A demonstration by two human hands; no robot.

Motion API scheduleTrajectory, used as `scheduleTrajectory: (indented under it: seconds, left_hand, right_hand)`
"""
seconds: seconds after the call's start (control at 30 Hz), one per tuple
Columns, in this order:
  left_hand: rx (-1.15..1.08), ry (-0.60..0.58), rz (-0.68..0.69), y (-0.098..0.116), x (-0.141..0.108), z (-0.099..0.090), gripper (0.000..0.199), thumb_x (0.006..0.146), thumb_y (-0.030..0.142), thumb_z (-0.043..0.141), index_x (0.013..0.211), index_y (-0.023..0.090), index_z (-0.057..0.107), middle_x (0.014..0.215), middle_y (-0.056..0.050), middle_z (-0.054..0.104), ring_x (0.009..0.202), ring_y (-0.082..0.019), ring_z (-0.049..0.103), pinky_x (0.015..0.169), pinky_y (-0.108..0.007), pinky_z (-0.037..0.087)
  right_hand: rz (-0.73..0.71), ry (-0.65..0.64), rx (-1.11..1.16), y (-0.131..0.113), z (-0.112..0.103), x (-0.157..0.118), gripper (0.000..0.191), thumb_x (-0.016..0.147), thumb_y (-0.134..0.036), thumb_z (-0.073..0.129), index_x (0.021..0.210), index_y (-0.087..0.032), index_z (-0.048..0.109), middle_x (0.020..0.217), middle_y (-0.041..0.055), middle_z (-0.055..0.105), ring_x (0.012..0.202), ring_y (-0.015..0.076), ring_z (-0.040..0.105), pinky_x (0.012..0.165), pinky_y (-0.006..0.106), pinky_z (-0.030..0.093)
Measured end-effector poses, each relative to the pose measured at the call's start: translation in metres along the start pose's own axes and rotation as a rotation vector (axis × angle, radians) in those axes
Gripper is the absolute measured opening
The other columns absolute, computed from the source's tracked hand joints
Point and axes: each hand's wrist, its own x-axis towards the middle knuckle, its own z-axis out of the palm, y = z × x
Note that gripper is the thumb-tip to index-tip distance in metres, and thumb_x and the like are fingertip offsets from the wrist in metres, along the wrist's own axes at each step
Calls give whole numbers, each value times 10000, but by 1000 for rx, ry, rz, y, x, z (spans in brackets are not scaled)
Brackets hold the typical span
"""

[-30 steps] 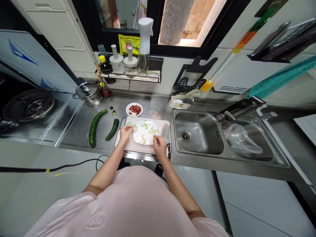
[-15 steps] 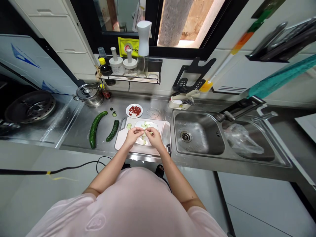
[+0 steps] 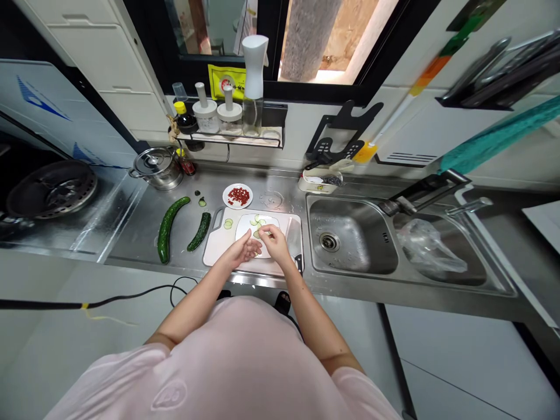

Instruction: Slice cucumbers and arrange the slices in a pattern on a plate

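Legible text: none | yellow sticker (image 3: 227,82) at the foot of the window (image 3: 210,35): red round emblem, lettering too small to read | pale pink T-shirt (image 3: 131,373): looped chest print (image 3: 169,392), unreadable | white panel (image 3: 52,111): blue triangular marks (image 3: 41,100), no readable characters

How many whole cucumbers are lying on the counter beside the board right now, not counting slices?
2. A long curved cucumber lies furthest left on the steel counter, and a shorter cucumber lies just right of it, beside the cutting board. Neither is hidden; others could be out of view.
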Motion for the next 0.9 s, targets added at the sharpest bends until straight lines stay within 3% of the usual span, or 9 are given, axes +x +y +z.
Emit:
scheduleTrajectory:
  seconds: [0.3,0.47,0.7,0.9]
  left_hand:
    - [-175,-14,-2,3,-4,0,446,737,583,574,899,171,625,761,-29,626,523,-59,482,453,-176,287]
    - [-172,55,144,3,-6,-8,386,663,462,715,895,180,590,818,-4,601,576,-36,496,489,-149,302]
    - [-42,178,346,3,0,-17,419,554,325,801,872,160,583,687,30,566,587,-55,502,483,-159,289]
    - [-62,222,462,3,0,-15,399,538,281,810,829,149,571,744,8,621,670,-84,554,623,-193,406]
  right_hand:
    - [-127,-84,-103,0,-1,-4,145,852,-295,508,788,-208,605,914,34,632,926,180,539,814,316,385]
    - [-139,-99,-199,0,-1,-6,130,846,-280,520,767,-212,598,887,32,615,915,187,518,847,328,365]
    - [-142,-116,-245,0,1,-8,121,848,-268,515,769,-208,583,891,36,606,914,191,510,858,325,357]
    - [-136,-127,-225,1,3,-9,153,866,-292,501,779,-199,586,882,35,607,895,180,513,859,319,352]
